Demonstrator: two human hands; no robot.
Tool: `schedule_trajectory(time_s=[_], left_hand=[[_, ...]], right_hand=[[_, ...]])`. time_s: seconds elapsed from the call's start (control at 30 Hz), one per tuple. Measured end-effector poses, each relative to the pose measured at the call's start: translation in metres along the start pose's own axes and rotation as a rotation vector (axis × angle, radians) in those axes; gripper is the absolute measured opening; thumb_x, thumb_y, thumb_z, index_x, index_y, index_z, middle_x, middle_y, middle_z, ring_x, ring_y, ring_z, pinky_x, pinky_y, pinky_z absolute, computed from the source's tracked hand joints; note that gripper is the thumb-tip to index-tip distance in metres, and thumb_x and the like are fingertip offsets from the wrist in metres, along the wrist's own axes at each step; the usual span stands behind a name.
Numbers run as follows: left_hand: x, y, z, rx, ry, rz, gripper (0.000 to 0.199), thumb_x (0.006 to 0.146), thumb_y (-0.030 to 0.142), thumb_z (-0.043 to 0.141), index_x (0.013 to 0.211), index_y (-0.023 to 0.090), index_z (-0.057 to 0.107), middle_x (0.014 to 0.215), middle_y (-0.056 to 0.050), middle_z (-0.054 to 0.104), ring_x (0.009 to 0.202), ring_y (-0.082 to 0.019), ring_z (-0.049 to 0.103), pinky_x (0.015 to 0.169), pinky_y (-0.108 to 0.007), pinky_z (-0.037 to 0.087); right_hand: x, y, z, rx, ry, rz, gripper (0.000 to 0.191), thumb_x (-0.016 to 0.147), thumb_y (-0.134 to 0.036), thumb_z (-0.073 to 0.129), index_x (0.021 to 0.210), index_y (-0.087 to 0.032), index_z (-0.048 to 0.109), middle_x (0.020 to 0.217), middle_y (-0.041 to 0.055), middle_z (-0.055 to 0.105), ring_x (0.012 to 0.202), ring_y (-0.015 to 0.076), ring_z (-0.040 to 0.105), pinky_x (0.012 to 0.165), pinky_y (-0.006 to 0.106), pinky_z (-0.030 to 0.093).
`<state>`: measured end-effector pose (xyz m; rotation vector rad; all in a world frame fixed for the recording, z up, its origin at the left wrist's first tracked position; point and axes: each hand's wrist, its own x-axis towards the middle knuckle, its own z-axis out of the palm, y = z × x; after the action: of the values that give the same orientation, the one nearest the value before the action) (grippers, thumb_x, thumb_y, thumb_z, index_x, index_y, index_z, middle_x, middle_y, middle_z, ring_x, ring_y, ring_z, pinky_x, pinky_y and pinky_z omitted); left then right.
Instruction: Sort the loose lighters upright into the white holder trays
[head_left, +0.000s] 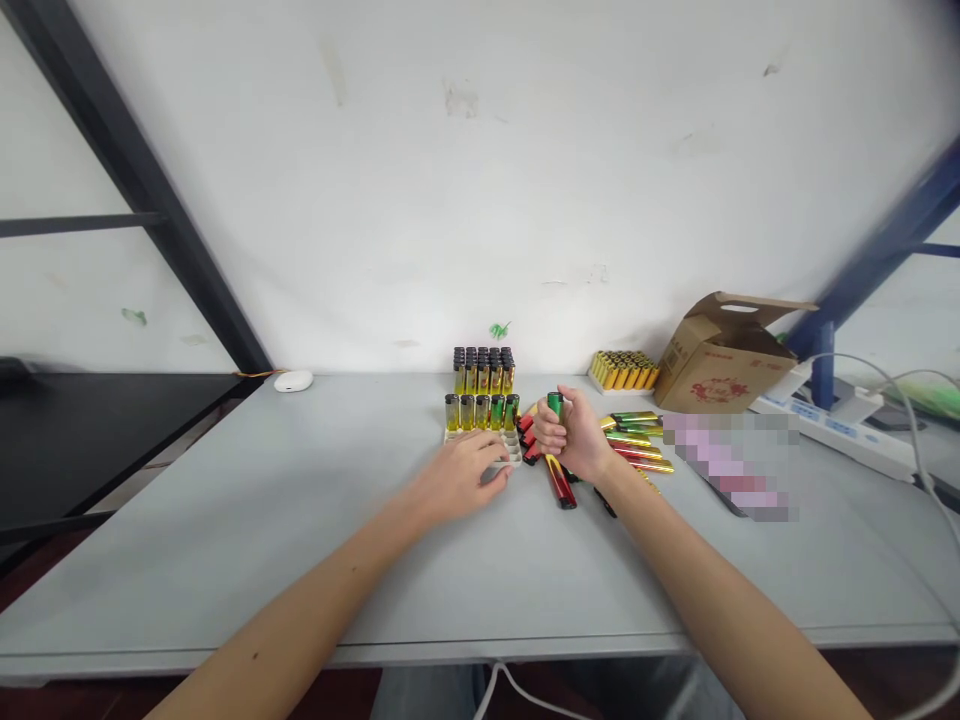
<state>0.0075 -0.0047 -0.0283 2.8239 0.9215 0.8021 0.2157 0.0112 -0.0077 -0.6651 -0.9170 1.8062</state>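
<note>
My right hand (574, 435) is closed around a lighter whose green end (555, 403) pokes up above the fingers. My left hand (469, 472) lies over the front of a white compartment tray (513, 458), fingers apart, hiding part of it. Along the tray's back stands a row of upright lighters (482, 413) in gold and green with dark tops. Below my right hand, a red and gold lighter (560, 485) lies on the table. Red lighters (528, 440) with black ends lie between the tray and my right hand.
Behind the tray stands a block of upright gold lighters (484, 372). More loose lighters (637, 450) lie right of my right arm. Farther back are a tray of yellow cylinders (625, 369), an opened cardboard box (712, 365) and a power strip (844, 432). A white case (293, 381) sits at left.
</note>
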Motion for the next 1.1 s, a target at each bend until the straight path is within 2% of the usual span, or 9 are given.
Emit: schedule_trajectory(time_s=[0.37,0.43,0.57,0.7,0.8,0.87,1.0,1.1], left_hand=[[0.002,0.003,-0.003,-0.008,-0.066,-0.007,0.015,0.092,0.023,0.048,0.092,0.019,0.062,0.093,-0.005,0.066,0.089,-0.020,0.061,0.085,-0.036,0.049],[0.002,0.001,-0.004,-0.028,-0.049,-0.024,0.016,0.092,0.023,0.047,0.092,0.019,0.062,0.093,-0.005,0.067,0.088,-0.019,0.062,0.084,-0.035,0.049],[0.003,0.000,-0.007,-0.119,0.022,-0.138,0.017,0.093,0.027,0.047,0.096,0.021,0.062,0.098,-0.004,0.068,0.090,-0.019,0.063,0.080,-0.034,0.050],[0.004,0.001,-0.005,-0.223,0.077,-0.256,0.018,0.090,0.032,0.054,0.104,0.022,0.060,0.101,-0.003,0.068,0.093,-0.019,0.064,0.081,-0.033,0.051],[0.005,0.002,0.000,-0.269,0.126,-0.276,0.024,0.088,0.036,0.058,0.108,0.022,0.058,0.103,-0.004,0.066,0.093,-0.019,0.063,0.081,-0.033,0.051],[0.005,0.001,0.004,-0.272,0.172,-0.262,0.023,0.088,0.037,0.060,0.105,0.021,0.059,0.099,-0.004,0.065,0.089,-0.019,0.062,0.077,-0.032,0.051],[0.007,-0.005,0.001,-0.229,0.230,-0.225,0.016,0.091,0.032,0.055,0.083,0.019,0.060,0.079,-0.001,0.061,0.072,-0.015,0.058,0.064,-0.027,0.047],[0.008,-0.016,-0.013,-0.198,0.229,-0.224,0.016,0.090,0.031,0.056,0.082,0.019,0.063,0.075,0.000,0.062,0.068,-0.014,0.057,0.061,-0.026,0.045]], right_hand=[[-0.002,0.003,0.005,0.000,-0.022,-0.049,0.041,0.082,-0.048,0.044,0.052,-0.020,0.040,0.046,-0.0081,0.017,0.041,0.0076,0.012,0.037,0.020,0.019],[-0.002,0.001,0.005,-0.006,-0.009,-0.080,0.040,0.083,-0.049,0.043,0.055,-0.020,0.045,0.048,-0.0070,0.021,0.042,0.0082,0.018,0.039,0.020,0.023],[-0.004,-0.003,0.006,-0.064,0.005,-0.153,0.029,0.083,-0.046,0.049,0.076,-0.020,0.060,0.061,-0.0024,0.041,0.054,0.0118,0.041,0.052,0.024,0.039],[-0.004,-0.001,0.008,-0.285,0.061,-0.301,0.023,0.083,-0.044,0.060,0.087,-0.022,0.067,0.076,0.0001,0.057,0.072,0.0144,0.054,0.071,0.028,0.046],[-0.004,0.006,0.009,-0.551,0.103,-0.408,0.024,0.080,-0.043,0.069,0.095,-0.023,0.070,0.092,0.0025,0.066,0.089,0.0181,0.059,0.085,0.033,0.047],[-0.004,0.012,0.011,-0.713,0.077,-0.457,0.027,0.078,-0.041,0.071,0.098,-0.024,0.072,0.106,0.0050,0.067,0.100,0.0210,0.059,0.091,0.037,0.046],[-0.005,0.018,0.015,-0.913,-0.001,-0.548,0.023,0.080,-0.037,0.070,0.100,-0.025,0.074,0.121,0.0072,0.061,0.113,0.0225,0.056,0.098,0.039,0.044],[-0.005,0.017,0.015,-0.938,0.051,-0.591,0.026,0.082,-0.037,0.067,0.106,-0.027,0.071,0.120,0.0063,0.062,0.109,0.0211,0.057,0.094,0.037,0.047]])
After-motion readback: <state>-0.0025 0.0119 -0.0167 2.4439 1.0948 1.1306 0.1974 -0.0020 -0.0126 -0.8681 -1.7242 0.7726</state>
